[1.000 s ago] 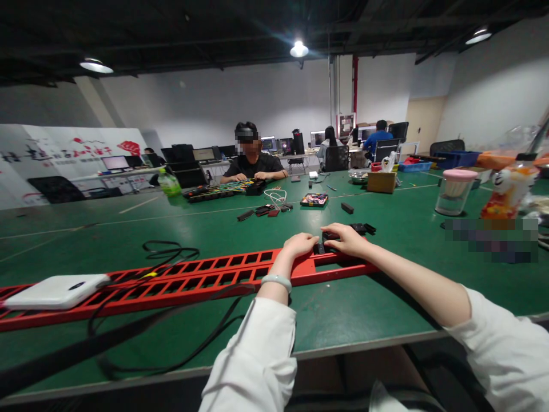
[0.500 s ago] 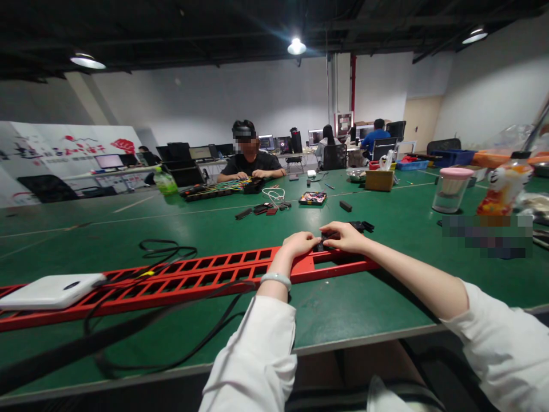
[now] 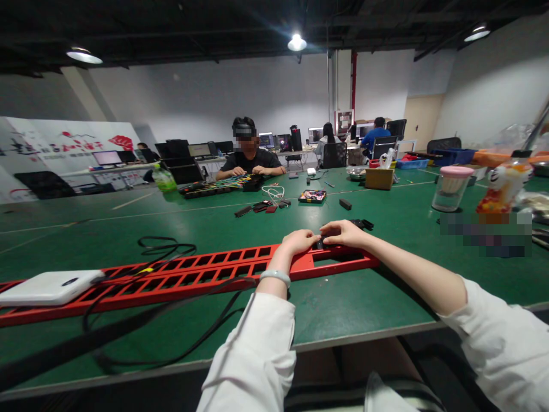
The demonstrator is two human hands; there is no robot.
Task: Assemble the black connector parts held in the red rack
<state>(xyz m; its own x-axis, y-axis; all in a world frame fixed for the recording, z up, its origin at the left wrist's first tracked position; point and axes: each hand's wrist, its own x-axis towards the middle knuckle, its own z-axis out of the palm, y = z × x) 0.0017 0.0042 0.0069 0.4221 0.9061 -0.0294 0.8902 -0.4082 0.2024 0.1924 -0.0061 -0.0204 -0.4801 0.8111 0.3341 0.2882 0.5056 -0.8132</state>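
A long red metal frame [image 3: 302,262] with rows of rectangular slots lies across the green table [image 3: 364,303]. At its right part, a small black part [image 3: 319,244] sits between my hands, mostly covered by fingers. My left hand [image 3: 300,241], with a pale bangle at the wrist, rests over the frame, its fingertips closed against the left side of that part. From the right, my right hand [image 3: 347,234] pinches the same part with thumb and fingers. Just behind my right hand lie more black pieces [image 3: 365,224], partly hidden by it.
A white power bank [image 3: 49,288] with a black cable [image 3: 167,249] rests on the frame's left end. Beyond are loose dark pieces [image 3: 257,208], a small tray [image 3: 312,197] and a black block [image 3: 345,204]. A pink-lidded jar [image 3: 453,191] stands right. Opposite sits a person [image 3: 251,163] handling wires.
Both hands stay at the same spot on the black part, with only slight finger shifts. The view has moved a little. The person opposite has moved their hands slightly.
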